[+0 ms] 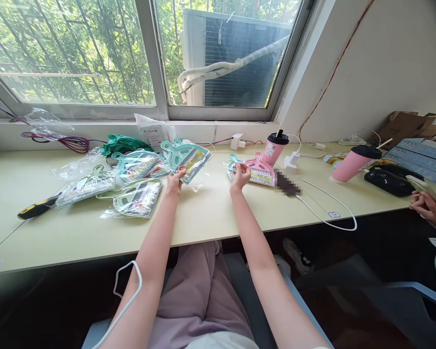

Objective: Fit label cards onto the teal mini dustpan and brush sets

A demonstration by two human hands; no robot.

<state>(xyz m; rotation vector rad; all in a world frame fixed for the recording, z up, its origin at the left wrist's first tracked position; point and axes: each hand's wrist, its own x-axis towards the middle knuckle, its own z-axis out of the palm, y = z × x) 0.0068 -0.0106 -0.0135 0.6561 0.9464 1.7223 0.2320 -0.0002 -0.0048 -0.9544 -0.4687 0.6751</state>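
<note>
A long pale-yellow laminate surface [203, 220] runs beneath both forearms; left of the left hand, more mint-green plastic dustpans [136, 198] lie heaped in clear film. The left hand [175, 183] pinches a film-wrapped mint-green plastic dustpan [191, 157] at its lower edge — the right hand [241, 175], narrowly closed, pinches a bagged mint-green handle [233, 161] just beside a pink plastic brush [260, 170]. All should handle light and stiff, the film slippery — best held by rigid handles.
</note>
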